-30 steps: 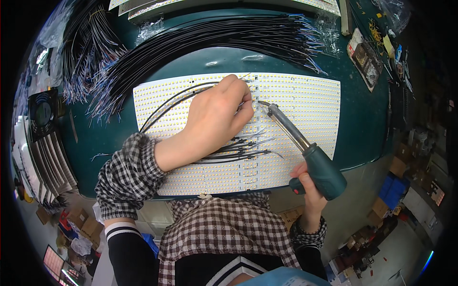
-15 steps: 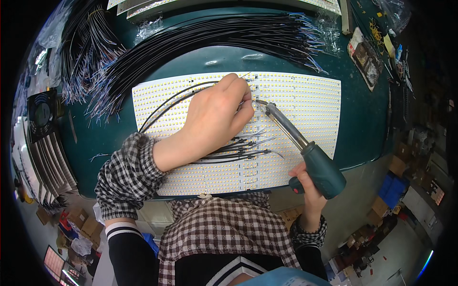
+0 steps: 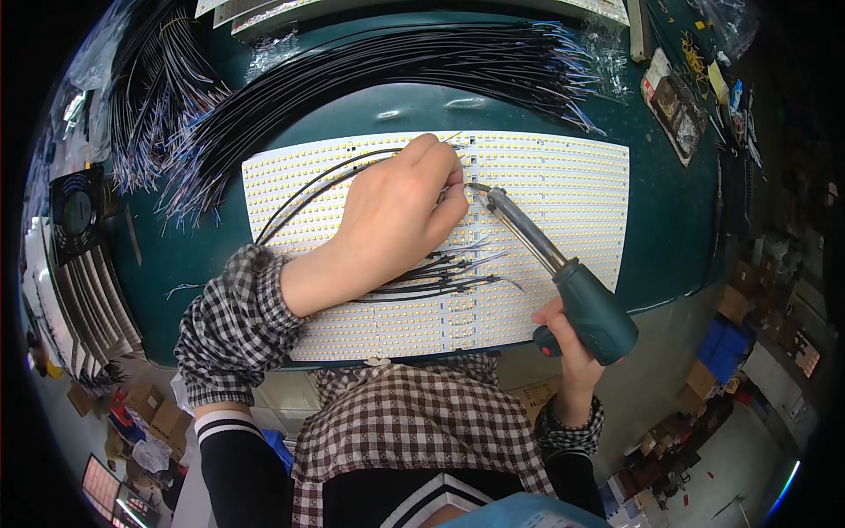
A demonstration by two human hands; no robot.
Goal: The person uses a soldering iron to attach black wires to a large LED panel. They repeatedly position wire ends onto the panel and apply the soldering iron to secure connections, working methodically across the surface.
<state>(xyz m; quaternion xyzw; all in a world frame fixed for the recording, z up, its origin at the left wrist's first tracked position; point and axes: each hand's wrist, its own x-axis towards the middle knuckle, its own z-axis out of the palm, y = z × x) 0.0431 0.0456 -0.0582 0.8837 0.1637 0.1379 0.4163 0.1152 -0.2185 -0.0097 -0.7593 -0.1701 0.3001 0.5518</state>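
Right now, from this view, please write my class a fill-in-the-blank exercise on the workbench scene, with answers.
The bare ____ hand holds the dark-green-handled metal soldering iron.
The white LED-dotted rectangular board lies on a dark ____ tabletop.
The long arched bundle of thin cables beyond that board is mainly ____ in colour.

Missing words: right; green; black.

We see the hands [image 3: 387, 207] and board [image 3: 563, 229] evenly bright and fairly sharp; glare streaks the tabletop [image 3: 427, 107] just beyond them. Well to their right it grows dim, fisheye bending edges toward a black rim.
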